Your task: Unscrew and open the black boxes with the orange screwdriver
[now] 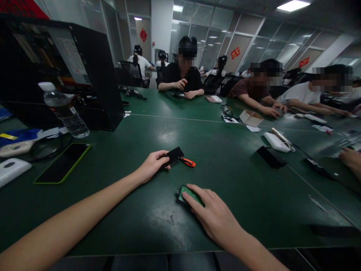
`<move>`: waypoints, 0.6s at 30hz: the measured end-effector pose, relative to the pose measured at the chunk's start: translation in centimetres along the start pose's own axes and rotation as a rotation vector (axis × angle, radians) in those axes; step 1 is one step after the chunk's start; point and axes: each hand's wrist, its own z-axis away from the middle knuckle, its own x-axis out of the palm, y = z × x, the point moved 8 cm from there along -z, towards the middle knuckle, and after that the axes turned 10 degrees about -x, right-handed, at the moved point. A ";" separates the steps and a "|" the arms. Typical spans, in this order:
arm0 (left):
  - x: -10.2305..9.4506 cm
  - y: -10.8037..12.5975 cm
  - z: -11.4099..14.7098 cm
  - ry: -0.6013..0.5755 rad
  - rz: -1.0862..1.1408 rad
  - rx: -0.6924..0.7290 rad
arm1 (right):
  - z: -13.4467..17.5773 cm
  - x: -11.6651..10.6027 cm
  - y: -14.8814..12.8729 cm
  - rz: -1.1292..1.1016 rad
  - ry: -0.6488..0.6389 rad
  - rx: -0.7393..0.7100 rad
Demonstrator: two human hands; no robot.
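My left hand (154, 165) grips a flat black rectangular plate (175, 153), thumb on top and fingers behind it. Just beyond the plate lies an orange-and-black handled tool (188, 162), its other end hidden behind the plate. Closer to me, my right hand (210, 205) is closed around a small black case with a green circuit board (194, 196) showing on its upper face. Part of that board is covered by my fingers, and a small metal piece sticks out at its left end. The two hands are apart, over the green table (135, 222).
On the left stand an open computer case (98, 71) and a water bottle (66, 109), with a green-edged phone (63, 163) nearby. To the right are a black box-like object (270, 157), a white device (276, 142) and an open carton (251, 117). Several people sit around the table.
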 end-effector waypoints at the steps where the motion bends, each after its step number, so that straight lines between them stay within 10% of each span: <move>1: 0.0 0.0 0.0 0.000 -0.009 -0.004 | 1.2 -0.5 0.9 0.008 0.013 0.030; 12: 0.3 0.4 0.3 0.035 -0.049 0.045 | 20.0 -7.3 21.8 0.321 -0.036 0.693; 18: 1.5 0.8 1.1 -0.030 -0.225 0.033 | 24.4 -10.0 25.1 0.443 -0.019 0.912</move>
